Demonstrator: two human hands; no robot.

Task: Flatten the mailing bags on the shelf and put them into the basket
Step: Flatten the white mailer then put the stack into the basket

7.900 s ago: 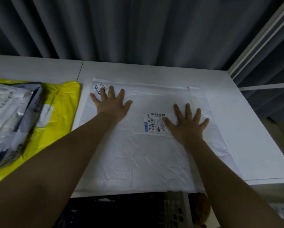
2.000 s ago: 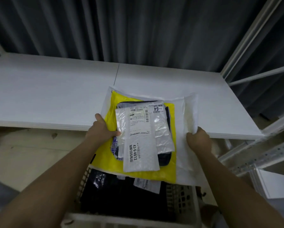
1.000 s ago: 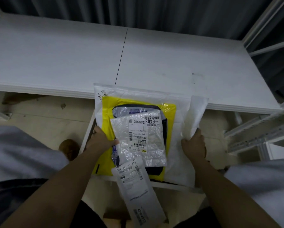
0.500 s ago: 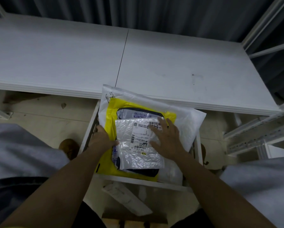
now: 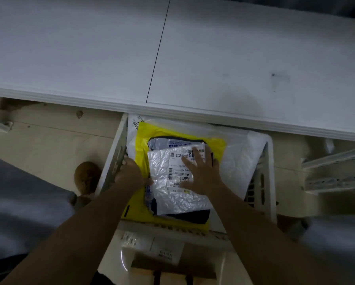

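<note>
In the basket (image 5: 269, 182), stacked mailing bags (image 5: 180, 194) lie under the flat right hand (image 5: 201, 173); left hand (image 5: 129, 173) grips their edge.

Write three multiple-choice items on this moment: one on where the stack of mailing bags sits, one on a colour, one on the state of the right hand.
1. Where is the stack of mailing bags?
A. On the shelf
B. In the basket
C. On the floor

2. What colour is the bag under the bubble mailer?
A. Yellow
B. Red
C. Green

3. How is the right hand?
A. Clenched in a fist
B. Flat on the bubble mailer
C. Out of view

Key: 1 B, the basket walls surround the stack; 2 A, the yellow bag frames it; 3 B, its fingers lie spread on the label.
</note>
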